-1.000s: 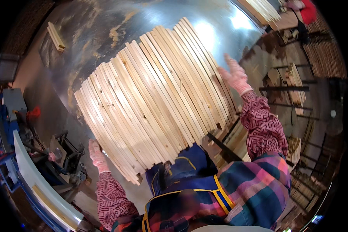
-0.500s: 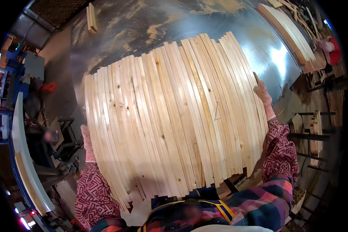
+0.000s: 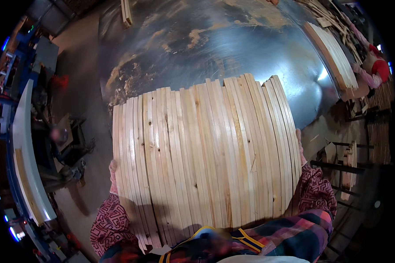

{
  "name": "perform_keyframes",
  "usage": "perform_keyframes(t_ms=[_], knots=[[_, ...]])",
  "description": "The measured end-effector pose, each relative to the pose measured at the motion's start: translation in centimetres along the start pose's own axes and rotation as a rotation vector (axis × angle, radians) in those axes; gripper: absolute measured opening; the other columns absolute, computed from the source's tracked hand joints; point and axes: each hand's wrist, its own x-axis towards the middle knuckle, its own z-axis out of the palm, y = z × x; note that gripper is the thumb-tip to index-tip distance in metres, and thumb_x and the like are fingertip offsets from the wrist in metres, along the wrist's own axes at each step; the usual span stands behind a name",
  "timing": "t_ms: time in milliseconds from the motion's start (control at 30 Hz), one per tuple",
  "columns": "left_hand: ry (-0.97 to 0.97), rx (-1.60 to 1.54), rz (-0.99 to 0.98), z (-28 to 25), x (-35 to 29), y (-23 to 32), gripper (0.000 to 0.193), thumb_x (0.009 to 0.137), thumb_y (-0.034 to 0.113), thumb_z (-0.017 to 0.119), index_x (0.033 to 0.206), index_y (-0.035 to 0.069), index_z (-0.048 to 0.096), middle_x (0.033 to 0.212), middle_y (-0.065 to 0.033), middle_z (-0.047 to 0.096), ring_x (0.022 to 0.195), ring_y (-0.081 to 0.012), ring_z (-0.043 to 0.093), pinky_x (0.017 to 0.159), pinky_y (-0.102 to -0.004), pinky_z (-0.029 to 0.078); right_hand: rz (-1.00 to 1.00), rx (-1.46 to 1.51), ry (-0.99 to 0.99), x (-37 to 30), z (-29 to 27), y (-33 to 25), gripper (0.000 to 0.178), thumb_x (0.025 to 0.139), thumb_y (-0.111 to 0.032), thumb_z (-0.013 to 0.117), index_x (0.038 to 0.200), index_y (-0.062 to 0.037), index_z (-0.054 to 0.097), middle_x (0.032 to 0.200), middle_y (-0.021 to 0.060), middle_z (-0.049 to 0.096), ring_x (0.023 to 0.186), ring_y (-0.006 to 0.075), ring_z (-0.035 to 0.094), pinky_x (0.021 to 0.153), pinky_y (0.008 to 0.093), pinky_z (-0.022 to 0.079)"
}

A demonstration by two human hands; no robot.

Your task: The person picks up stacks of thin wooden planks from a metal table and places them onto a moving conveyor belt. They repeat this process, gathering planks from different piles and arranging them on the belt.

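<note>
A wide row of pale wooden strips (image 3: 206, 153), packed side by side with uneven ends, lies between my hands. My left hand (image 3: 113, 175), in a pinkish glove, presses against the row's left side. Against the right side is my right hand (image 3: 299, 142), also gloved. Together they clamp the whole row. Most of the fingers are hidden behind the outer strips. The near ends of the strips come close to my body, and the far ends overlap the near edge of a dark metal tabletop (image 3: 232, 48) in this view.
Sawdust (image 3: 193, 39) is scattered on the tabletop. Two strips (image 3: 126, 13) lie at its far left. A stack of strips (image 3: 331, 55) stands along its right edge, beside another person (image 3: 377, 70). Dark rack bars (image 3: 338, 166) stick out at right; blue machinery (image 3: 8, 114) stands left.
The row of strips has come nearer to my body, away from the tabletop, with both hands still on its sides. The view has shifted, so more of the tabletop shows.
</note>
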Motion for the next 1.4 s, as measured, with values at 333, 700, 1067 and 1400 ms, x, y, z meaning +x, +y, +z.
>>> perform_keyframes(t_ms=[333,700,1067,1400], knots=[[0.069,-0.04,0.145,0.9,-6.0,0.0,0.071,0.082,0.048,0.076,0.136,0.007,0.054,0.124,-0.0131,0.066,0.104,-0.0279,0.068,0.088,-0.0412,0.06,-0.114,-0.245,0.07,2.1,5.3,-0.6,0.073,0.099,-0.062,0.041,0.146,-0.0065,0.042,0.139,0.0172,0.054,0.118,0.029,0.06,0.099,0.0395,0.052],[0.184,0.12,0.574,-3.0,-11.4,-2.8,0.064,0.084,0.043,0.075,0.133,0.007,0.056,0.122,-0.0116,0.066,0.103,-0.0258,0.068,0.087,-0.0404,0.06,-0.225,-0.539,-0.045,4.5,7.3,1.5,0.074,0.099,-0.063,0.04,0.146,-0.0066,0.042,0.139,0.0174,0.054,0.118,0.0293,0.06,0.099,0.0398,0.052],[0.232,0.041,0.843,-8.0,-15.1,-3.6,0.056,0.086,0.039,0.073,0.13,0.007,0.058,0.121,-0.0102,0.067,0.102,-0.0238,0.068,0.086,-0.0396,0.06,-0.234,-0.638,-0.174,8.0,11.3,3.3,0.075,0.098,-0.064,0.039,0.147,-0.0068,0.042,0.14,0.0176,0.053,0.118,0.0296,0.059,0.099,0.0401,0.052],[0.314,0.103,0.946,-9.1,-17.4,-2.3,0.05,0.088,0.035,0.072,0.128,0.008,0.06,0.12,-0.0089,0.067,0.101,-0.0219,0.068,0.085,-0.0389,0.06,-0.186,-0.568,-0.248,9.7,9.5,5.2,0.076,0.098,-0.065,0.039,0.147,-0.0069,0.041,0.14,0.0178,0.053,0.119,0.0299,0.059,0.099,0.0405,0.052]])
